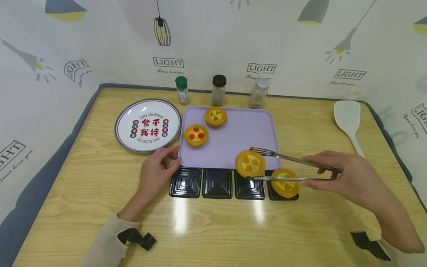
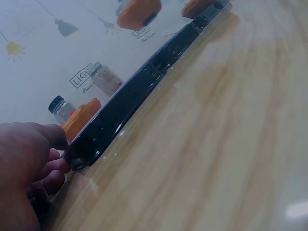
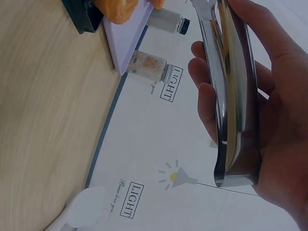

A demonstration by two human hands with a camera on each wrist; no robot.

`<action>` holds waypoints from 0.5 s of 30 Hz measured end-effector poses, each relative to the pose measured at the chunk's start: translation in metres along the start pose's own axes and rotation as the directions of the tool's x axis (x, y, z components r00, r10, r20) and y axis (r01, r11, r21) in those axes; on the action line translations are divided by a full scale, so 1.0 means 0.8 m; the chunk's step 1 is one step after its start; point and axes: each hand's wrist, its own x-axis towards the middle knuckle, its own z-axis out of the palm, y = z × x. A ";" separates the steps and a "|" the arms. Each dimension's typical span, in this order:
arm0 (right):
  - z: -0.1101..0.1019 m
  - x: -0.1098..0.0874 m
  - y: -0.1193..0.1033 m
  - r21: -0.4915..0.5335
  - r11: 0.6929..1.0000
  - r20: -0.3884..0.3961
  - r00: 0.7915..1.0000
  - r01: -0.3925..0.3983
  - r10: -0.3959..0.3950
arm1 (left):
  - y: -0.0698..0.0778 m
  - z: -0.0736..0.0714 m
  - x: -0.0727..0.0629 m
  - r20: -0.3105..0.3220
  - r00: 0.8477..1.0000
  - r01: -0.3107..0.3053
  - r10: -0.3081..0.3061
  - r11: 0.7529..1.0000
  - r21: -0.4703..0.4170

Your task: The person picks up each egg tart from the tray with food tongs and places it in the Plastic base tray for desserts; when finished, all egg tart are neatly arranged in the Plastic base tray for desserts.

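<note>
My left hand (image 1: 156, 167) pinches the near left corner of a lilac tray (image 1: 233, 129), thumb and fingers at its rim. My right hand (image 1: 350, 176) holds metal tongs (image 3: 236, 96). Between the fork-like tips of the tongs sits a tart (image 1: 250, 163) with yellow pieces on top, over the tray's near right edge; in the left wrist view this raised tart (image 2: 139, 13) shows above the black dishes. On the tray lie a tart with red dots (image 1: 196, 135) and another yellow-topped tart (image 1: 215, 116). One more tart (image 1: 285, 183) rests in the rightmost black dish.
Several square black dishes (image 1: 185, 182) stand in a row along the tray's near side. A white plate (image 1: 123, 128) with red lettering is left of the tray. Behind are green-capped (image 1: 182, 91), black-capped (image 1: 218, 91) and silver-capped (image 1: 259, 93) jars. A white spatula (image 1: 347, 115) lies at right.
</note>
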 end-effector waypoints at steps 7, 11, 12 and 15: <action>0.012 -0.017 -0.001 -0.044 0.998 0.007 0.999 0.045 -0.044 | -0.001 -0.001 0.001 0.002 1.000 0.001 -0.001 1.000 -0.001; 0.018 -0.022 0.001 -0.047 0.997 0.016 0.998 0.061 -0.060 | -0.002 -0.001 0.001 0.006 1.000 0.009 -0.009 1.000 -0.002; 0.020 -0.024 0.001 -0.045 0.997 0.023 0.998 0.061 -0.060 | -0.002 -0.001 0.001 0.008 1.000 0.011 -0.011 1.000 -0.002; 0.023 -0.027 0.001 -0.052 0.997 0.035 0.998 0.055 -0.053 | -0.002 0.000 0.000 0.010 1.000 0.011 -0.011 1.000 -0.003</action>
